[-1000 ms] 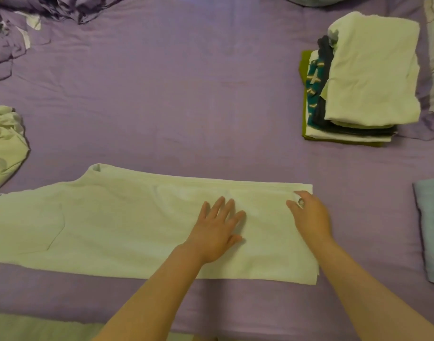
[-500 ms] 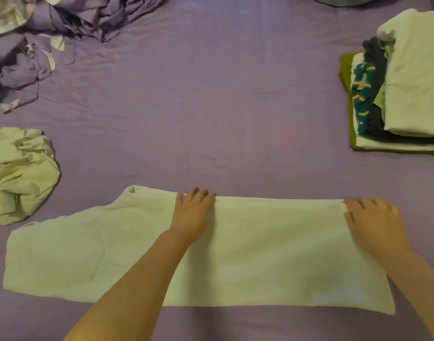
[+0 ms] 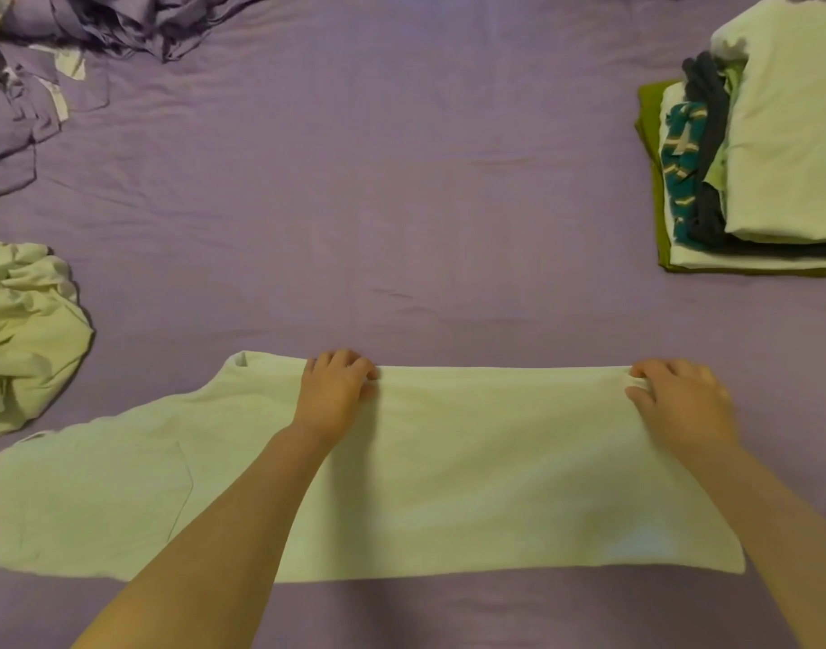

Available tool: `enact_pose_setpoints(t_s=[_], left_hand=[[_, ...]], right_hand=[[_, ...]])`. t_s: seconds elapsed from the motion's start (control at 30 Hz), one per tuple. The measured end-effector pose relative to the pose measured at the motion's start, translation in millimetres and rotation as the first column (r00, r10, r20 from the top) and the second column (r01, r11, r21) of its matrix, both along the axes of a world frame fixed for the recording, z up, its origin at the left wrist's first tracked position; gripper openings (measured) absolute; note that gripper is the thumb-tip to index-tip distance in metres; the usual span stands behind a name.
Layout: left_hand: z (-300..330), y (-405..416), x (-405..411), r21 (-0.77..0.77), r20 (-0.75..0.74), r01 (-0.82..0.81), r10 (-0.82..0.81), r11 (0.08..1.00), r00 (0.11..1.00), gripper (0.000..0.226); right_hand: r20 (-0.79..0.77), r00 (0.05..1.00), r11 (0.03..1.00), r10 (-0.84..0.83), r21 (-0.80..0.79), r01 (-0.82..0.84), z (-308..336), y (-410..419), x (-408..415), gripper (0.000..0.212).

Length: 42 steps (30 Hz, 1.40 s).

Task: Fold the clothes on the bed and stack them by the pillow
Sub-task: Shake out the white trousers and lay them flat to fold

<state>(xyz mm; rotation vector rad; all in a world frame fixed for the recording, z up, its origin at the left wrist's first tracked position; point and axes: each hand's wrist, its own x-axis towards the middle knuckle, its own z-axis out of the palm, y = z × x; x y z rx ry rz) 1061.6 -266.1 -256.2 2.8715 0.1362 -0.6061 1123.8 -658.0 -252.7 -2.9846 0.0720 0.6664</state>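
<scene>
Both bare forearms are reaching forward — the left hand (image 3: pixel 337 391) and right hand (image 3: pixel 678 400) are lying knuckles-up, fingers curling and pinching at the fingertips, wrists straight.

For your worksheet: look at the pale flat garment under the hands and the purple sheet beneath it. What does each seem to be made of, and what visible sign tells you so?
Pale cream flat garment: looks like matte woven cloth, perhaps cotton; it lies limp and shows a stitched pocket line. Purple bed sheet: thin matte fabric with fine soft creases. Exact fibre cannot be told for either.
</scene>
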Motion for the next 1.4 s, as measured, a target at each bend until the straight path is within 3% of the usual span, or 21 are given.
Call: enact_pose_setpoints(t_s=[0.17,0.37,0.57,0.7,0.8,0.87,0.97,1.17,1.4], left_hand=[[-3.3,-22.9,3.9,-0.011,-0.063,0.012,-0.013,1.0,0.998,0.032],[-11.4,-71.2,22.6,-0.077,-0.035,0.059,-0.061,0.995,0.998,0.032],[-12.4,-89.9,35.2,0.046,-0.003,0.038,-0.038,0.998,0.999,0.026],[-13.4,-107.4,27.0,0.061,0.056,-0.049,0.046,0.997,0.997,0.029],[-15.8,-118.0,11.3,0.112,0.031,-0.061,0.058,0.992,0.998,0.063],[-18.1,-112.3,-5.5,0.158,0.003,-0.065,0.066,0.985,0.998,0.076],[-18.1,-81.6,-34.1,0.187,-0.003,-0.16,0.164,0.969,0.986,0.075],[-15.6,1.6,-82.7,0.239,-0.051,-0.368,0.39,0.899,0.919,0.068],[-32.9,70.0,-74.3,0.213,-0.092,-0.35,0.375,0.912,0.922,0.083]], right_hand=[[-0.046,0.998,0.992,0.045,-0.114,-0.05,2.4,10.0,-0.2,0.03],[-0.129,0.985,0.978,0.114,-0.162,-0.134,1.7,0.9,6.8,0.035],[-0.064,0.984,0.964,0.164,-0.2,-0.173,-0.7,-5.5,11.3,0.024],[-0.029,0.956,0.917,0.291,-0.278,-0.287,2.2,13.0,-0.5,0.059],[-0.019,0.857,0.848,0.514,-0.136,-0.512,-0.3,41.0,-22.9,0.067],[-0.089,0.848,0.851,0.523,-0.003,-0.525,-2.6,65.6,-40.2,0.064],[-0.15,0.825,0.838,0.545,0.054,-0.543,-6.2,100.3,-57.9,0.067],[-0.146,0.648,0.664,0.747,0.141,-0.734,-12.6,177.7,-79.9,0.066],[-0.219,0.711,0.74,0.668,0.088,-0.667,-15.5,226.1,-81.5,0.073]])
